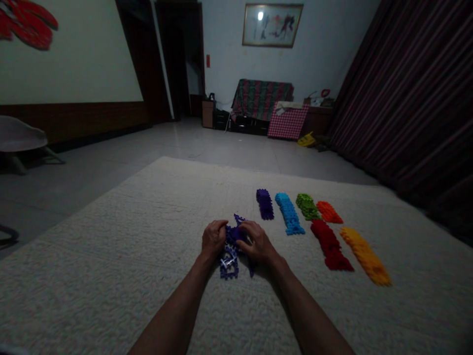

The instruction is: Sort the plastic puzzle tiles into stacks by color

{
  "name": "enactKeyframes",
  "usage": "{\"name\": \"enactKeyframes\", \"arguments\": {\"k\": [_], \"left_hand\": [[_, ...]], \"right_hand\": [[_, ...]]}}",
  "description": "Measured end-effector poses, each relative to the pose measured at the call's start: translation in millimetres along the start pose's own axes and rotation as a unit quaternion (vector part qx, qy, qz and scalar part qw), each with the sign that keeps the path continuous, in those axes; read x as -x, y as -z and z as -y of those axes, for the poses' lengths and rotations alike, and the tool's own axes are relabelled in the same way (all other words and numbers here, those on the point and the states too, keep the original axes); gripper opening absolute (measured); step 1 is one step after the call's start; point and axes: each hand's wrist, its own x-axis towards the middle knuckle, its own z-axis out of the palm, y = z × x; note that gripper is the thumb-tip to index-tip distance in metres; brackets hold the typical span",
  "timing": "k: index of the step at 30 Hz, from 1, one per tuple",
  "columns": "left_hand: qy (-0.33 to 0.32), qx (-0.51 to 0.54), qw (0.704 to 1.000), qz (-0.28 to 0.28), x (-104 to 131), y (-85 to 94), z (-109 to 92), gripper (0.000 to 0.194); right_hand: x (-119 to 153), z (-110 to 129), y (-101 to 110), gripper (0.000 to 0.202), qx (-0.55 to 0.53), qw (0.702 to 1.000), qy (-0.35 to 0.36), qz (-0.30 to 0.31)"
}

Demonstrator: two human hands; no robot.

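Item: our left hand [215, 237] and right hand [257, 241], both closed on purple pieces [235, 234] (toothed edges); rightward on the pale mat [148, 236] we count six coloured rows [289, 213].

at right, six rows of pieces [289, 213], one per colour; near, one left hand [214, 238], one right hand [258, 242]; far, one framed picture [272, 25]; at left, one seat [22, 135].

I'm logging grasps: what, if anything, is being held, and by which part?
The right grip pinches a dark purple notched piece by its right side; whether the left grip holds it is unclear.
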Motion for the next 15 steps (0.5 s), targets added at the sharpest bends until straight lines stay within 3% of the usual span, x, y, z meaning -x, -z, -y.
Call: {"name": "enactKeyframes", "arguments": {"k": [5,9,12,15], "left_hand": [[-0.045,0.018,0.998,0.025,0,2.7,-4,0.028],[-0.019,0.047,0.999,0.016,0,4.3,-4,0.028],[0.008,0.066,0.998,-0.001,0,4.6,-4,0.028],[0.021,0.069,0.997,-0.006,0,4.3,-4,0.026]], "right_hand": [[6,13,-6,0.033,0.021,0.999,-0.015,0.036],[3,22,-4,0.028,-0.018,0.999,-0.01,0.039],[-1,21,3,0.023,-0.065,0.997,-0.036,-0.004],[-5,13,11,0.026,-0.08,0.989,-0.11,-0.062]]}}
